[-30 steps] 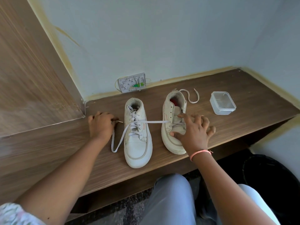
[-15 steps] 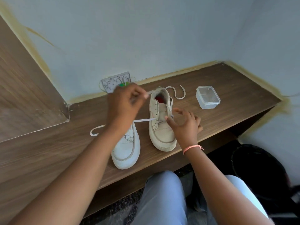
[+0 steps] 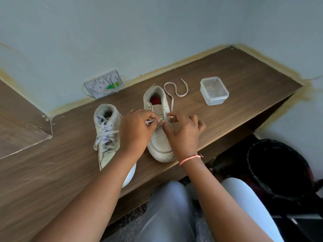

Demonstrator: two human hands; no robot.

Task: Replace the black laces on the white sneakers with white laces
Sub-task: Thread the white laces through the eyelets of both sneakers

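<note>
Both hands pinch the white lace [image 3: 172,100] over the right sneaker [image 3: 160,130], left hand [image 3: 135,131] at its left eyelets, right hand [image 3: 182,131] opposite.

This looks like a corner of a lived-in home room rather than a workplace. A wood-grain laminate surface [image 3: 236,70] is built into the angle of two pale blue painted walls [image 3: 157,32], with uneven yellowish paint along the join. Behind the surface, low on the wall, a socket plate [image 3: 103,84] hangs open with wiring showing. Below the surface's right end stands a bin lined with a black bag [image 3: 279,170] on a dark speckled floor.
</note>
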